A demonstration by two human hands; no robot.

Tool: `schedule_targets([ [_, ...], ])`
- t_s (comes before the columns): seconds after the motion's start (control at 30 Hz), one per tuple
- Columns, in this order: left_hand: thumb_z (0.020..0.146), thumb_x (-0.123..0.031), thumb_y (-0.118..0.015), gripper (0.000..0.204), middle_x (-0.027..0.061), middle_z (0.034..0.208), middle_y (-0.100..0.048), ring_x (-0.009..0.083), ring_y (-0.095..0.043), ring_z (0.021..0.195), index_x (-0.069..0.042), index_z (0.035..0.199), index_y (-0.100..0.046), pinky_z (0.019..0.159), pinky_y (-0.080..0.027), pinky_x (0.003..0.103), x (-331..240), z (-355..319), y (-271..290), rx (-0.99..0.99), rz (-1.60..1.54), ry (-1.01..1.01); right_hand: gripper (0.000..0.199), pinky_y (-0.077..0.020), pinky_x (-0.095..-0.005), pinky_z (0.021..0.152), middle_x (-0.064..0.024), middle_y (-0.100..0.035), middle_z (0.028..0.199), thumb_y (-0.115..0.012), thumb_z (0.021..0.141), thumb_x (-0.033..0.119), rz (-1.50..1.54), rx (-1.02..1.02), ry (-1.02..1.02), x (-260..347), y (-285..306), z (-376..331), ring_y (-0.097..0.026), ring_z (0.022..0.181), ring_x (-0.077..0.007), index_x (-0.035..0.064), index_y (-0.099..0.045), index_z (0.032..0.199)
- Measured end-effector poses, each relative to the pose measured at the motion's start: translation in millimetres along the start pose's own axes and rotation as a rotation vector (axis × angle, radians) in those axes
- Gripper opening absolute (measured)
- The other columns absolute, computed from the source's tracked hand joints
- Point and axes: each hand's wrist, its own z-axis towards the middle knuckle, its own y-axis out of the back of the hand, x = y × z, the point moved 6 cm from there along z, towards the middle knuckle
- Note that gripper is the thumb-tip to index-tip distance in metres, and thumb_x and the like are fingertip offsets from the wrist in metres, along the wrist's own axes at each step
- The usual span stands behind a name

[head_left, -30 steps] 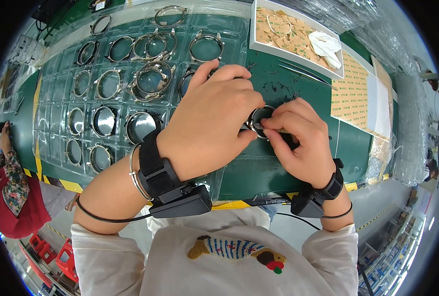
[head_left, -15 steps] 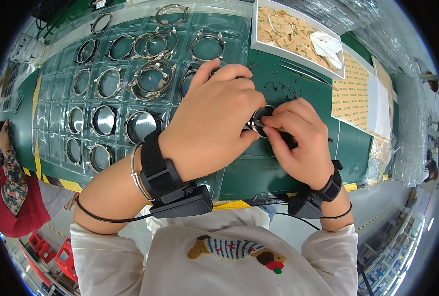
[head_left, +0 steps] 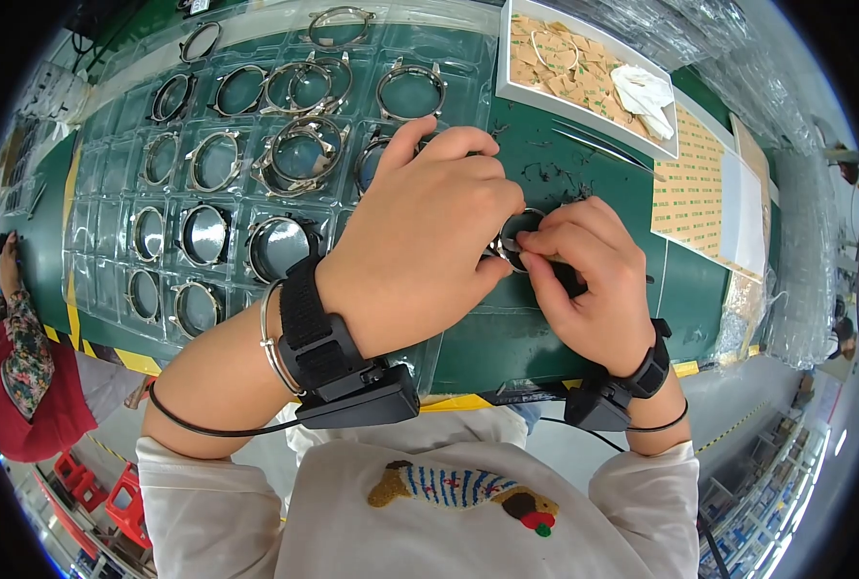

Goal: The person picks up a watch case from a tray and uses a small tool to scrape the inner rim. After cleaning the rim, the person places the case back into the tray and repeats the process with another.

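A round metal watch case (head_left: pixel 521 230) is held over the green table, partly hidden by my fingers. My left hand (head_left: pixel 429 232) grips its left side, the thumb bent at the lower edge and the index finger above; its other fingers stretch toward the tray. At the case's opening, the thumb and index finger of my right hand (head_left: pixel 589 275) are pinched together. Whatever small thing they may hold there is hidden. To the left, a clear plastic tray (head_left: pixel 111 227) carries several more watch cases, such as a silver one (head_left: pixel 214 161) and a dark-rimmed one (head_left: pixel 204 235).
At the far right stands a white box (head_left: pixel 589 138) of brown paper scraps, with a crumpled white cloth (head_left: pixel 642 96). Tweezers (head_left: pixel 603 145) lie before it, near dark shavings (head_left: pixel 553 176). A printed yellowish sheet (head_left: pixel 685 188) lies further right. Another person's arm (head_left: pixel 26 338) shows at far left.
Both hands have shifted very slightly to the right in the picture. The grip on the watch case and the right-hand pinch look the same.
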Motion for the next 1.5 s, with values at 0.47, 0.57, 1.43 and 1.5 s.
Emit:
schedule_targets([
  [0.47, 0.071, -0.018, -0.083, 0.034, 0.0050, 0.093, -0.065, 0.0283, -0.054, 0.127, -0.007, 0.102, -0.071, 0.117, -0.030, 0.050, -2, 0, 0, -0.005, 0.028, 0.006, 0.014, -0.0517, -0.0365, 0.070, -0.0128, -0.065, 0.088, -0.072, 0.076, -0.008, 0.208, 0.017, -0.241, -11, 2, -1, -0.062, 0.083, -0.0298, -0.0013, -0.070, 0.088],
  [0.57, 0.071, -0.018, -0.083, 0.034, 0.0049, 0.092, -0.065, 0.0283, -0.054, 0.127, -0.007, 0.102, -0.071, 0.117, -0.030, 0.050, -2, 0, 0, -0.005, 0.026, 0.010, 0.014, -0.0516, -0.0364, 0.068, -0.0121, -0.065, 0.088, -0.072, 0.076, -0.008, 0.041, 0.049, -0.086, -3, 2, 1, -0.062, 0.083, -0.0290, -0.0011, -0.070, 0.088],
  [1.43, 0.070, -0.017, -0.083, 0.034, 0.0053, 0.089, -0.066, 0.0281, -0.056, 0.125, -0.006, 0.099, -0.071, 0.115, -0.032, 0.049, -3, 1, 0, -0.019, 0.050, 0.011, 0.016, -0.0502, -0.0369, 0.070, -0.0129, -0.065, 0.090, -0.072, 0.075, -0.009, -0.044, -0.055, -0.019, 2, 0, 0, -0.060, 0.080, -0.0306, -0.0007, -0.070, 0.089],
  [1.5, 0.070, -0.018, -0.083, 0.034, 0.0052, 0.088, -0.065, 0.0280, -0.056, 0.125, -0.006, 0.098, -0.071, 0.115, -0.032, 0.049, -3, 1, 0, -0.027, 0.027, 0.009, 0.016, -0.0503, -0.0371, 0.070, -0.0129, -0.065, 0.090, -0.072, 0.075, -0.009, 0.024, 0.025, -0.022, -1, 0, 0, -0.061, 0.080, -0.0307, -0.0004, -0.071, 0.088],
])
